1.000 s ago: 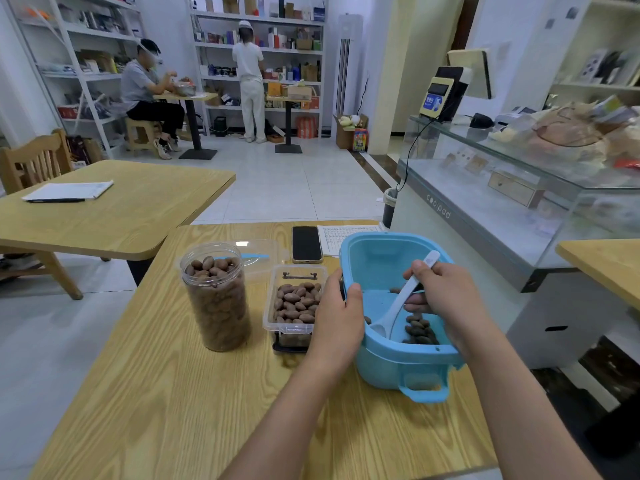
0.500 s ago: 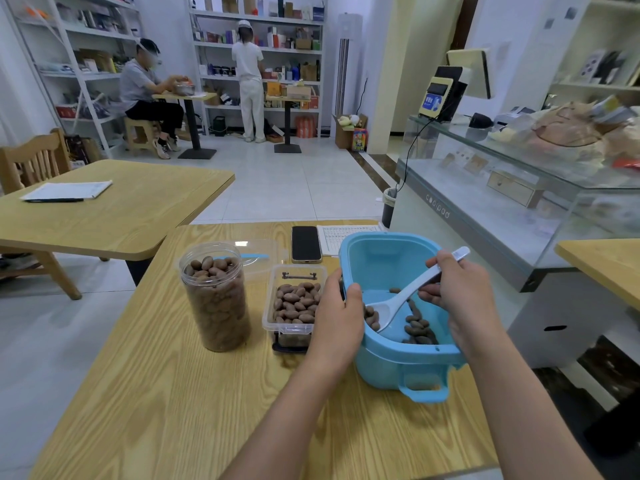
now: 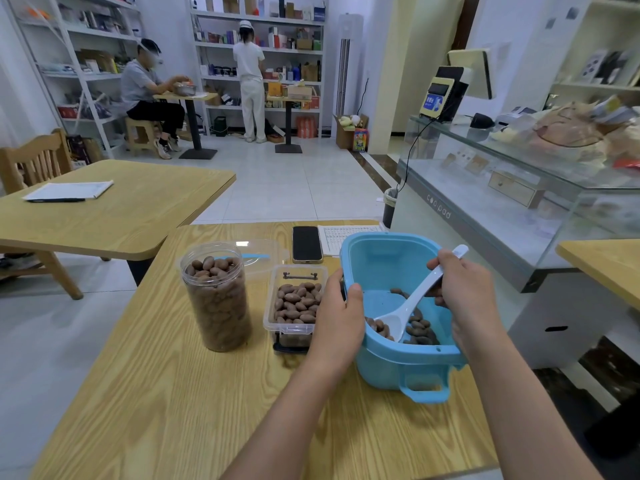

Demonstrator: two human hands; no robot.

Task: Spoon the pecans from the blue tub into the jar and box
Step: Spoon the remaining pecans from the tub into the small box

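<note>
Gripping the blue tub's [image 3: 388,258] left rim, the left hand [image 3: 337,315] steadies it on the table [image 3: 166,403]; the right hand [image 3: 464,292] holds a white spoon [image 3: 412,303] among brown pecans [image 3: 417,329]. Jar [image 3: 216,296] and box [image 3: 296,306], both full, stand left.

My table [image 3: 156,410]: light wood-grain top, rounded corners. Resting on it: clear jar [image 3: 217,296] toward the left edge, filled near its rim with pecans. Just right of it, clear box [image 3: 295,306], open, heaped with pecans. Blue tub [image 3: 398,365] near the right edge, a few pecans in its bottom. Behind jar and box, a clear lid [image 3: 256,254] lying flat. At the far edge, a dark phone [image 3: 306,244] face up, with a printed sheet [image 3: 341,237] just right of it.
</note>
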